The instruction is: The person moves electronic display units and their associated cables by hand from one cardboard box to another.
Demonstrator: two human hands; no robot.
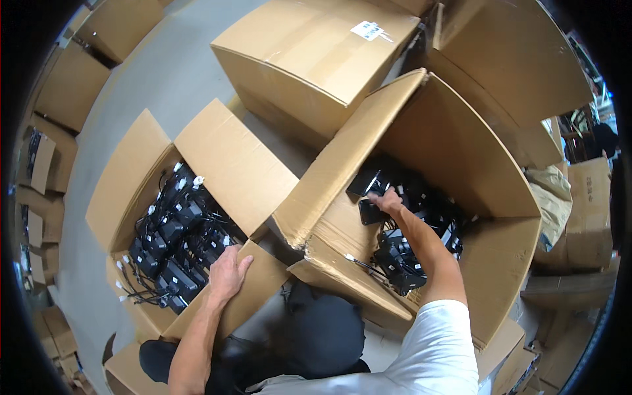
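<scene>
My left hand (pixel 227 271) grips the near edge of an open cardboard box (pixel 263 275), thumb on the outward-folded flap, fingers toward the inside. That box holds a pile of black electronic units (pixel 172 229) with cables and white plugs. My right hand (pixel 390 200) reaches deep into a larger open carton (pixel 480 135) on the right. Its fingers are closed at a black boxy unit (pixel 372 212); the exact grip is partly hidden. More black units with cables (pixel 399 263) lie around and below my right forearm, against the carton's walls.
A big taped carton (pixel 289 49) with a white label stands beyond the two boxes. More cartons (pixel 69 85) line the left side. At the right are a crumpled beige sack (pixel 550 197) and another carton (pixel 588 204). Grey floor (pixel 141 89) shows at the upper left.
</scene>
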